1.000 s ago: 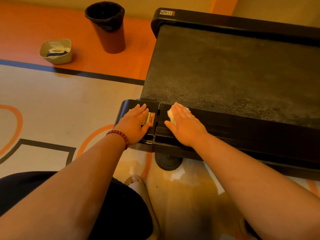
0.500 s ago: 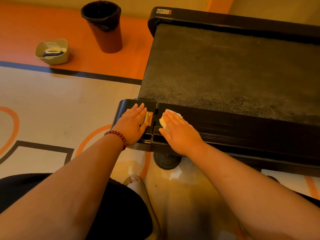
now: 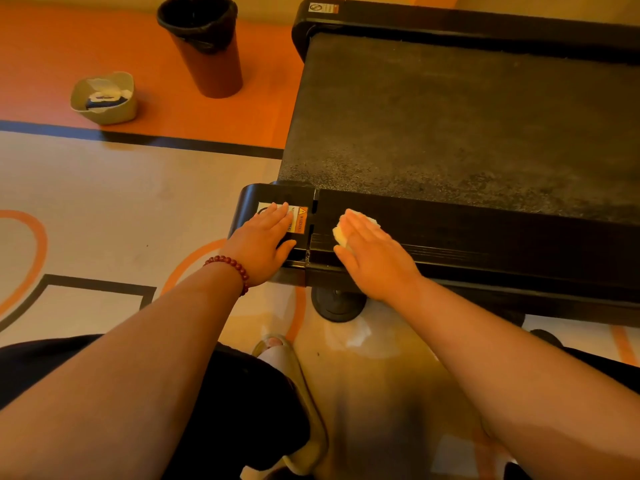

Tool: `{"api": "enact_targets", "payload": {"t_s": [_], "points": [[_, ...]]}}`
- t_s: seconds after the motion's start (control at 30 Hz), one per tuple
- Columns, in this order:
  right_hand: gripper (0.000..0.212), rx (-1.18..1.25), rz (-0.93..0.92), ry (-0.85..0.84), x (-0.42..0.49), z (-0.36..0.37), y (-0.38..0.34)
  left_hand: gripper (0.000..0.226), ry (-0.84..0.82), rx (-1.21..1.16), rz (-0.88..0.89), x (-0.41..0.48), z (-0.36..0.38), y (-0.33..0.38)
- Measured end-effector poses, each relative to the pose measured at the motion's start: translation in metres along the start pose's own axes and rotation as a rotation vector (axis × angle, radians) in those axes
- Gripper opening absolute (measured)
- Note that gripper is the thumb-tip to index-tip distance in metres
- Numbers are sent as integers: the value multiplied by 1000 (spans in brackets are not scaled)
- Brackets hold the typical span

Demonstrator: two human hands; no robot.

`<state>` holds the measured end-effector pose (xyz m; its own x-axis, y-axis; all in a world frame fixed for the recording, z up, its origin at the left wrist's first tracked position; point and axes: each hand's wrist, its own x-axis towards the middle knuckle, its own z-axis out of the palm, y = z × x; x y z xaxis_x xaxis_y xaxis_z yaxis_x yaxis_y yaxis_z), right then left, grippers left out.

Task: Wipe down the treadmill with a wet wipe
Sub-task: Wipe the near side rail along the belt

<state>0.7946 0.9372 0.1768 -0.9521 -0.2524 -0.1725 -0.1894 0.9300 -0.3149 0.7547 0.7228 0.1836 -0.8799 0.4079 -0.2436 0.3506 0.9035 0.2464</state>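
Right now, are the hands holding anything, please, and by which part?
Nothing is gripped: the right hand presses the wet wipe flat against the treadmill rail; the left hand rests on the end cap.

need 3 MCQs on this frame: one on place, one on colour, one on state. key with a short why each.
1. Where is the wipe?
A. under the right hand on the black side rail
B. on a chair
C. in a bucket

2. What colour are the bracelet beads?
A. blue
B. dark red
C. white

3. How is the left hand?
A. clenched in a fist
B. flat on the end cap
C. holding a bottle

Key:
1 A, the white wad peeks out from beneath that hand.
2 B, red beads ring the left wrist.
3 B, it lies straight-fingered over the warning sticker.
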Motion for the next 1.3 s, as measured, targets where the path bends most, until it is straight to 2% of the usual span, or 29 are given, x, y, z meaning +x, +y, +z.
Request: {"api": "enact_targets", "payload": {"t_s": [0.1, 0.27, 0.33, 0.43, 0.7, 0.83, 0.9, 1.03, 1.2, 1.3], "points": [[63, 47, 94, 55, 2, 11, -16, 62, -8, 11, 2, -2, 0, 3], [64, -95, -128, -44, -13, 20, -17, 63, -43, 21, 4, -2, -2, 4], [64, -254, -180, 12, -23, 20, 0, 61, -32, 13, 25, -4, -2, 4], [63, -468, -211, 91, -34, 27, 12, 57, -3, 5, 99, -5, 3, 6], [64, -640, -343, 41, -26, 33, 15, 52, -9, 49, 180, -3, 4, 9], [67, -603, -329, 126, -41, 28, 27, 50, -63, 96, 181, -2, 4, 13], [66, -626, -344, 106, -36, 33, 18, 49, -55, 83, 187, -2, 3, 12], [64, -455, -378, 25, -16, 33, -1, 48, -57, 66, 202, -3, 0, 14], [67, -605, -326, 100, -39, 34, 36, 50, -65, 95, 178, -1, 0, 15], [67, -589, -262, 173, -48, 39, 41, 55, -34, 129, 170, -1, 2, 26]]}}
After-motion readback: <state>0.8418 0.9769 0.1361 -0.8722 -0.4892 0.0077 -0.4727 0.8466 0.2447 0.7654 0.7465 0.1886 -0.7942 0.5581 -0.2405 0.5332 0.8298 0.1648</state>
